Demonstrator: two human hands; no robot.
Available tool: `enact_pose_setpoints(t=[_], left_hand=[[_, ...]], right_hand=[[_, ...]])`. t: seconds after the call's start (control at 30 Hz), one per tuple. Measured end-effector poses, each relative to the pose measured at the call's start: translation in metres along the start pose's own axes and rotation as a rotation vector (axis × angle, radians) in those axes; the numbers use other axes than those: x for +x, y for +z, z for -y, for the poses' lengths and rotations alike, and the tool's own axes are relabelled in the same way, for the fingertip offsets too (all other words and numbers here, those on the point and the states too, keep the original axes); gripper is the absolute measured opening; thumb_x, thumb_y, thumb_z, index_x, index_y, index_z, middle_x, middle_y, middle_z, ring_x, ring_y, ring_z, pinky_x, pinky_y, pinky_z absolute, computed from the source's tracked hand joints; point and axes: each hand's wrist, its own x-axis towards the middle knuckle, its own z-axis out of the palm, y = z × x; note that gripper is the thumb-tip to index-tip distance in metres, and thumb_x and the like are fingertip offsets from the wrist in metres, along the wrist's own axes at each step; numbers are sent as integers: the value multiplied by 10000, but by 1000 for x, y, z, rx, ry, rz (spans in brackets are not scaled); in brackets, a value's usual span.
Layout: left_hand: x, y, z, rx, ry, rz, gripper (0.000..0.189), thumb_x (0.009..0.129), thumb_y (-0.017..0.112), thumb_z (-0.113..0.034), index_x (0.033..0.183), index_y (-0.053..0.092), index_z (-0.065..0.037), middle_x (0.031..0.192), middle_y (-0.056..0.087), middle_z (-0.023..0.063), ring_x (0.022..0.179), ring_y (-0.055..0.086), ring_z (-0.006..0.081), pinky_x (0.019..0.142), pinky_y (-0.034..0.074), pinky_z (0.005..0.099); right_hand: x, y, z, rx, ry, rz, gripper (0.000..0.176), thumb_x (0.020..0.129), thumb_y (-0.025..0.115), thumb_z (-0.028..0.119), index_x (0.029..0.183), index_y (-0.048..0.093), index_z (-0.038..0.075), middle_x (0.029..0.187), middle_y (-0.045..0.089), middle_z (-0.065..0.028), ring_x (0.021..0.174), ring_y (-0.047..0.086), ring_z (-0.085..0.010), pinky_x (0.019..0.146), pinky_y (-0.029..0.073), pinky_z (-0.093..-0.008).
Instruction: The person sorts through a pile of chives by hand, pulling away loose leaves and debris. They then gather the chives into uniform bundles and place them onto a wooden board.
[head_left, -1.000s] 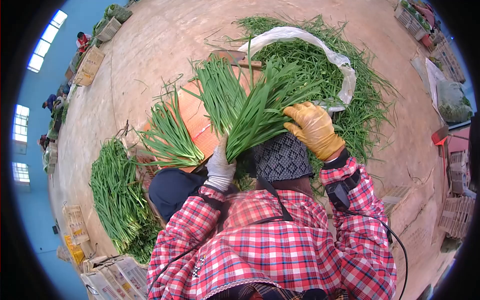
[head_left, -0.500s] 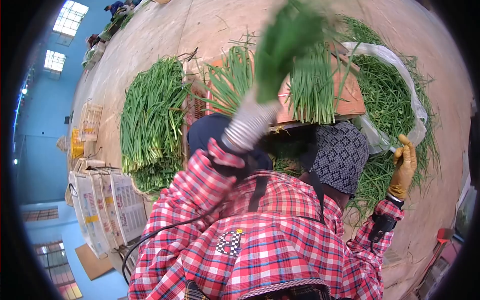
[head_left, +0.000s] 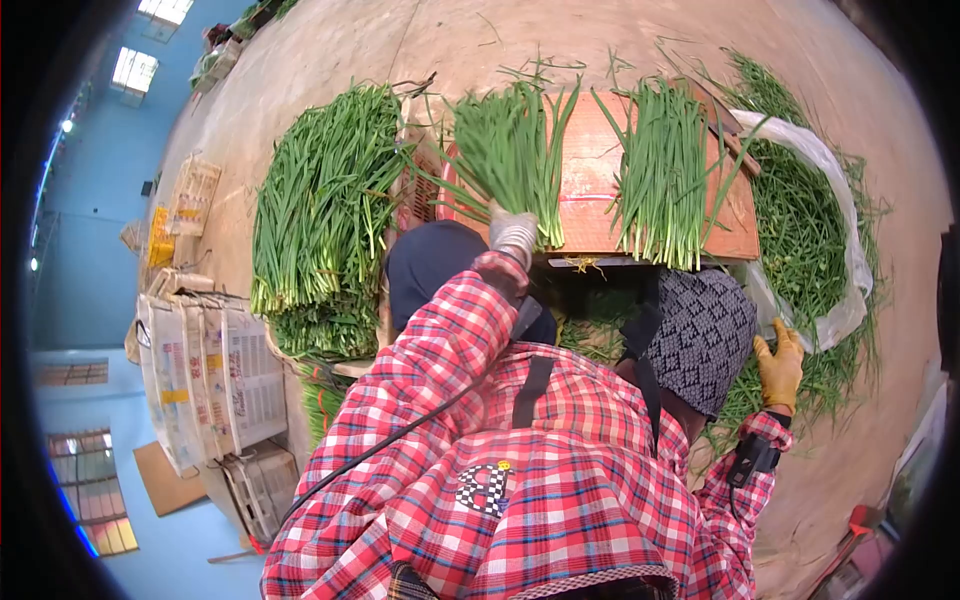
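My left hand (head_left: 514, 234), in a pale glove, is closed round the lower ends of a bunch of green chives (head_left: 503, 140). The bunch lies at the left part of an orange-brown board (head_left: 590, 170), leaves pointing away from me. A second bunch of chives (head_left: 664, 165) rests on the board's right part, stems toward me. At the right, my right hand (head_left: 780, 372), in a yellow glove, has its fingers apart beside the rim of a clear plastic bag (head_left: 848, 220). Loose chives (head_left: 800, 210) fill and surround that bag. I see nothing held in the right hand.
A tall pile of chives (head_left: 325, 200) stands left of the board in a crate. Stacked white crates (head_left: 225, 370) are at the far left, with a yellow crate (head_left: 160, 238) beyond. A red-handled tool (head_left: 862, 522) lies at lower right.
My left hand has brought the bunch of chives down from above the board onto its left part. The right hand has moved slightly left and down, beside the bag's rim.
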Motion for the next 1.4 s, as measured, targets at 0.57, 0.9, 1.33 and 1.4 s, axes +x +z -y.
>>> enact_pose_setpoints(t=[0.57, 0.9, 1.33, 1.4], left_hand=[[-75, -36, -75, 309, -196, 198, 854, 717, 715, -307, 1404, 326, 20, 1362, 404, 280, 1239, 465, 401, 1050, 401, 410], [-64, -47, -63, -319, -407, -188, 473, 710, 623, -151, 1154, 577, 3, 1024, 661, 235, 961, 644, 359, 859, 490, 398], [-82, -9, -74, 160, 147, 66, 607, 780, 564, -106, 1365, 419, -42, 1418, 367, 211, 1281, 404, 395, 1073, 349, 444], [-82, 2, -69, 212, 121, 3, 598, 789, 565, -156, 1362, 426, -56, 1422, 371, 188, 1288, 395, 374, 1047, 363, 459]], right_hand=[[85, 191, 339, 154, -189, 695, 836, 796, 613, 593, 1322, 463, -39, 1157, 608, -296, 1132, 564, -423, 956, 434, -454], [80, 205, 326, 143, -292, 609, 671, 807, 693, 359, 1338, 472, 12, 1214, 563, -276, 1137, 538, -418, 960, 430, -446], [72, 240, 286, 297, -431, 418, 480, 874, 563, 155, 1320, 491, -7, 1217, 577, -251, 1137, 538, -375, 978, 411, -426], [70, 224, 302, 439, -368, 505, 442, 905, 536, 165, 1312, 501, -5, 1230, 579, -237, 1124, 552, -343, 971, 419, -411]])
